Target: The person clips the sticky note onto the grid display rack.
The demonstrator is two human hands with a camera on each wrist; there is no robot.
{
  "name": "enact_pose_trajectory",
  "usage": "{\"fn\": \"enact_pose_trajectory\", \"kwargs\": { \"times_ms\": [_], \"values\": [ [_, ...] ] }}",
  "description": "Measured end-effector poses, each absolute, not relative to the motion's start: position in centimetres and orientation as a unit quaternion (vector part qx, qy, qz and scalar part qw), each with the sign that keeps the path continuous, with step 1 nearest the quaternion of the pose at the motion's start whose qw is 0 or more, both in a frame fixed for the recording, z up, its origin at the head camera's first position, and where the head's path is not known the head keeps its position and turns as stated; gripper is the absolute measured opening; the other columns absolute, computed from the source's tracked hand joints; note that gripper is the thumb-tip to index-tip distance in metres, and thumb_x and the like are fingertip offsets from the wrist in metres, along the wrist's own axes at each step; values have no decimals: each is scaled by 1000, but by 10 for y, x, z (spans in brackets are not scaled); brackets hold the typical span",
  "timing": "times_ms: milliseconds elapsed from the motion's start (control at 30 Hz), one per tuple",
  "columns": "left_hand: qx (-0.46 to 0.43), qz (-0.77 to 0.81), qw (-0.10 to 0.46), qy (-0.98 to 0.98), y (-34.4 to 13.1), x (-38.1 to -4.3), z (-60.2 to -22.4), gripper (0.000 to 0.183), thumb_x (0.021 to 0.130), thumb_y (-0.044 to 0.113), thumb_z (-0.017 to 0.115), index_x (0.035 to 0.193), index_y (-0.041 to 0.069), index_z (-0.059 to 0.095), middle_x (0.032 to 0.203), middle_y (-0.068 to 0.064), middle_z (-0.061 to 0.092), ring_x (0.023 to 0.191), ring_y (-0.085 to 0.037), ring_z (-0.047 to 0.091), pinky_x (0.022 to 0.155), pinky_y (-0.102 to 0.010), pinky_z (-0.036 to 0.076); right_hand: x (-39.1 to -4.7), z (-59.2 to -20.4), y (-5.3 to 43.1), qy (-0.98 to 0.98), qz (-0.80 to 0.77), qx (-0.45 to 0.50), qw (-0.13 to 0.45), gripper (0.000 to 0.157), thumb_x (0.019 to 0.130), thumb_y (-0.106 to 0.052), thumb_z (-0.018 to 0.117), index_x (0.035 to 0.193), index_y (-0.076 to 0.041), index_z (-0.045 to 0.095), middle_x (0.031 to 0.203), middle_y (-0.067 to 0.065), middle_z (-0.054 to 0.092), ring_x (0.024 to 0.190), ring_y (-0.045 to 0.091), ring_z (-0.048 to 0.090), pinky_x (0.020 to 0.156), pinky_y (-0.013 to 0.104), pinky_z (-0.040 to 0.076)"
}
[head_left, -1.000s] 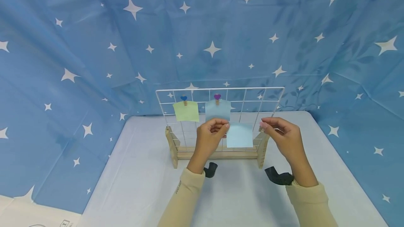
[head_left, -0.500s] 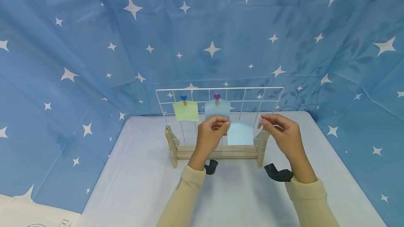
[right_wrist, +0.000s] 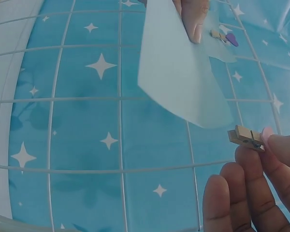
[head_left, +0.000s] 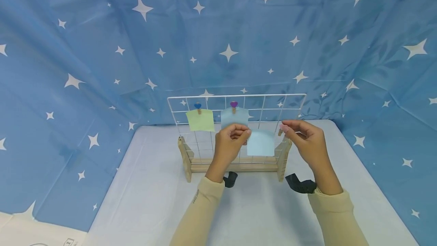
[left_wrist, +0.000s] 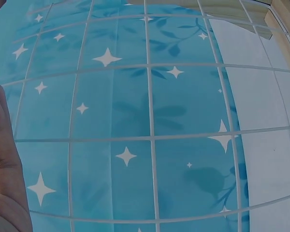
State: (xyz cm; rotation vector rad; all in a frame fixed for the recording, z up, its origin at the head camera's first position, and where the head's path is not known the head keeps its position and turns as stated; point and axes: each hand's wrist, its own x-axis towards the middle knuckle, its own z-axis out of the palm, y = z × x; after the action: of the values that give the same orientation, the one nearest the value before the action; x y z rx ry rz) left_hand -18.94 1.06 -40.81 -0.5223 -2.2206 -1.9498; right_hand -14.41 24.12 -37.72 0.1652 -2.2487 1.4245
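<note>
My left hand (head_left: 232,139) pinches the left edge of a pale blue paper note (head_left: 261,143) in front of a white wire grid rack (head_left: 263,108). To the right, my right hand (head_left: 307,137) pinches a small wooden clothespin (right_wrist: 244,137) with a pink piece on its end, apart from the note. On the grid, a green note (head_left: 200,120) hangs from a clothespin with a blue heart (head_left: 197,106). Beside it hangs another blue note (head_left: 235,116) under a purple-heart clothespin (head_left: 233,104), its lower part hidden by my left hand. In the left wrist view only part of the left hand shows.
The rack stands on a wooden base (head_left: 235,167) with side supports, on a white-covered table (head_left: 150,200). A blue curtain (head_left: 170,29) with white stars hangs right behind it. Black straps (head_left: 300,184) jut from both wrists.
Both hands have risen slightly, carrying the note and the clothespin with them. The note has shifted a little to the right, and the head view has drifted slightly.
</note>
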Motion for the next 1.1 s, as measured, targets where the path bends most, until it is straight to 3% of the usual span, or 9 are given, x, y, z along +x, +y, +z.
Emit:
{"fn": "enact_pose_trajectory", "kwargs": {
  "times_ms": [133, 667, 900, 1100],
  "values": [
    [-171, -653, 66, -735, 12, -189, -408, 16, 103, 17, 77, 106, 2, 78, 93, -10, 79, 74, -15, 74, 74, -24, 63, -144, -375, 242, -822, 514, 65, 237, 22, 103, -12, 76, 119, 3, 79, 105, -9, 79, 92, -3, 68, 88, 7, 51],
    [-187, -655, 81, -728, 18, -195, -402, 14, 103, 15, 77, 106, 1, 77, 91, -9, 78, 73, -16, 74, 73, -29, 65, -147, -368, 247, -822, 502, 98, 250, 19, 102, -5, 74, 118, 4, 79, 106, -8, 79, 91, -6, 68, 86, 7, 52],
    [-197, -656, 84, -724, 21, -197, -396, 14, 103, 14, 76, 107, 0, 77, 92, -11, 78, 72, -16, 74, 72, -29, 65, -147, -363, 246, -827, 497, 92, 247, 19, 103, -5, 74, 119, 6, 78, 102, -30, 69, 93, -7, 67, 87, 7, 52],
    [-204, -659, 81, -719, 23, -198, -392, 13, 104, 11, 75, 108, -2, 76, 93, -13, 77, 73, -12, 73, 73, -29, 65, -148, -362, 248, -826, 497, 93, 250, 20, 102, -4, 74, 119, 6, 78, 103, -31, 69, 94, -7, 67, 87, 7, 52]
  ]
}}
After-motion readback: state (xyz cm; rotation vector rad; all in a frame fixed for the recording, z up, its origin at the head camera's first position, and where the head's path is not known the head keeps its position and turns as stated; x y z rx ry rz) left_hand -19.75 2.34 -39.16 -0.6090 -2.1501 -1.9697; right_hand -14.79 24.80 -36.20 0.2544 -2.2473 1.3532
